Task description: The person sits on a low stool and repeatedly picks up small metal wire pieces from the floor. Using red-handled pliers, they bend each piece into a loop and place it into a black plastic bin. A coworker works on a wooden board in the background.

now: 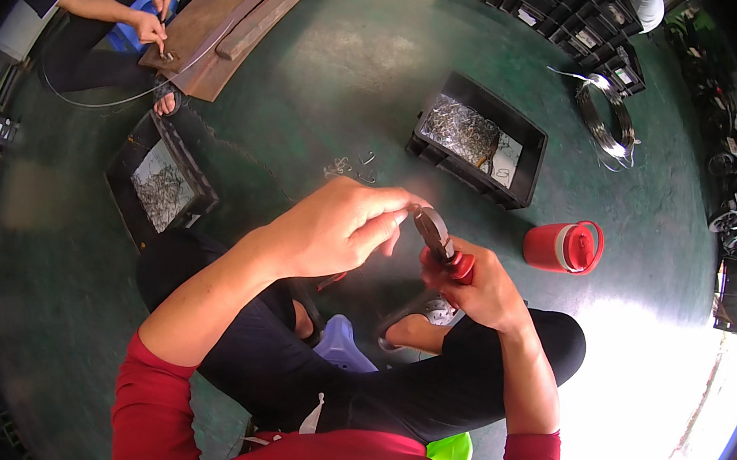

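Observation:
My right hand (488, 289) is wrapped round the red handles of a pair of pliers (435, 234), whose metal jaws point up and away from me. Right beside the jaw tips, the thumb and fingers of my left hand (342, 228) are pinched together. Whatever is between those fingertips is too small to make out. On the floor beyond my hands lie several small bent wire pieces (338, 167). Below my left hand, something red (331, 281) shows on the floor, partly hidden.
Ahead are two black crates, one right (467, 171) and one left (191, 170), holding many small metal pieces. A red jug (555, 248) and wire coil (604, 119) stand right, near stacked crates (564, 0). At upper left, another person's hands (152, 25) work over a brown board (234, 32).

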Tool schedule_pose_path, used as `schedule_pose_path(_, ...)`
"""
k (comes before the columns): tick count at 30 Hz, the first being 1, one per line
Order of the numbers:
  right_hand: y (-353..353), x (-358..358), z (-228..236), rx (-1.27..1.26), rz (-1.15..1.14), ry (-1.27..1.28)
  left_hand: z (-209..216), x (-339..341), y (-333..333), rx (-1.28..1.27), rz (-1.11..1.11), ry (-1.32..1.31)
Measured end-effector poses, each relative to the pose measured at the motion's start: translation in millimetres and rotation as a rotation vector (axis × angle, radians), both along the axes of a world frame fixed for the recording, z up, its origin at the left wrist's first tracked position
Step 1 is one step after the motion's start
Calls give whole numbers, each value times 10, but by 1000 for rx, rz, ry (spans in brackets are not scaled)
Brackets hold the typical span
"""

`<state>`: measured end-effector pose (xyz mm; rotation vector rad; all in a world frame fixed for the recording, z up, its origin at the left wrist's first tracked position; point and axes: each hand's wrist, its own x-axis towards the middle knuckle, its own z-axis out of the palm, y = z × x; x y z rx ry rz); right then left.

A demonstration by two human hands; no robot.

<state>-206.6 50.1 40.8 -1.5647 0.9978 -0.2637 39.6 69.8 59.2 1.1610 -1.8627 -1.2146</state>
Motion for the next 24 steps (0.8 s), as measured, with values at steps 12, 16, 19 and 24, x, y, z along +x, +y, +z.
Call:
schedule_pose_path(12, 25, 47, -27, -136, -21, 107, 0, -114, 106, -44, 47, -46)
schedule_pose_path(16, 33, 61, -50, -149, -40, 136, -24, -156, 149, -57, 103, -47)
schedule_pose_path(19, 35, 67, -52, -173, -48, 126, -24, -182, 166, -60, 134, -89)
schedule_pose_path(24, 26, 103, -46, -215, -53, 138, -6, -221, 179, -71, 184, -69)
